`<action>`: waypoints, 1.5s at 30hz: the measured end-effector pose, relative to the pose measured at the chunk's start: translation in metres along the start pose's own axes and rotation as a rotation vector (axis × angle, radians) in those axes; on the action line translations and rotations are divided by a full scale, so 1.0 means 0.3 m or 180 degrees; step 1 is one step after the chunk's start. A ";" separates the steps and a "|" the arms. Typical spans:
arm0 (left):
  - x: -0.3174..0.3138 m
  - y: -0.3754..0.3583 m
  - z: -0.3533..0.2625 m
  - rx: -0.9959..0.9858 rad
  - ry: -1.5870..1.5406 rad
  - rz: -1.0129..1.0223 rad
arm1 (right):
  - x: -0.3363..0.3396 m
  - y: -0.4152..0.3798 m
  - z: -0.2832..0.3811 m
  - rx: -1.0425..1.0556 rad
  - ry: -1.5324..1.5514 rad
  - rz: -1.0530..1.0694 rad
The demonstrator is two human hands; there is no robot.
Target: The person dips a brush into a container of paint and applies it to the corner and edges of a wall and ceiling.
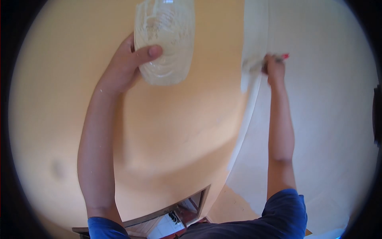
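Note:
A clear plastic container (pixel 173 51) smeared inside with whitish paint is gripped by my left hand (pixel 127 65), the thumb lying across its front. On the right, my right hand (pixel 275 69) is closed around a paintbrush (pixel 252 63) with a red handle end. The bristles, blurred by motion, touch or nearly touch the wall near the corner. A strip of white paint (pixel 254 28) runs down the edge of the orange-yellow wall (pixel 179 119) there. The container and the brush are well apart.
The pale adjoining wall (pixel 322 119) fills the right side. Below, a doorway frame (pixel 203 201) opens onto a lighter floor with dark items. An orange patch (pixel 230 205) shows low on the pale wall. A faint dark mark lies at the lower left.

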State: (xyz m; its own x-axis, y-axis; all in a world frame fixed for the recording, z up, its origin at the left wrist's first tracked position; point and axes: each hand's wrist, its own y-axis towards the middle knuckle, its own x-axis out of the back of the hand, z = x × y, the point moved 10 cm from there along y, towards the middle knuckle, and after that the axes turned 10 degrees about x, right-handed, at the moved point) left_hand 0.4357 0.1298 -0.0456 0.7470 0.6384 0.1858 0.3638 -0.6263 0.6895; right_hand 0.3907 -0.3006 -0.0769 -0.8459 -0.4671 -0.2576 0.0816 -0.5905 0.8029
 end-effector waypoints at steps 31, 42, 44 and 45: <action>0.137 -0.027 0.165 0.0316 0.0015 -0.0151 | 0.043 -0.084 0.033 0.0313 0.1338 -0.0396; 0.006 -0.020 0.083 0.0112 0.0259 -0.0058 | 0.201 -0.672 -0.351 -0.0989 0.0684 -0.0026; 0.010 -0.019 0.078 0.0117 0.0286 -0.0073 | 0.212 -0.645 -0.342 -0.1182 0.0395 0.0069; 0.015 -0.021 0.081 0.0155 0.0293 -0.0098 | 0.177 -0.591 -0.356 -0.1171 0.0387 0.0235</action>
State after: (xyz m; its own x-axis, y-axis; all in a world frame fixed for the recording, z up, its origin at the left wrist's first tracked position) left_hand 0.4503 0.1259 -0.0662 0.6814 0.6948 0.2301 0.4141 -0.6252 0.6615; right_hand 0.3877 -0.2910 -0.2904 -0.7638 -0.5787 -0.2859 0.3421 -0.7385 0.5811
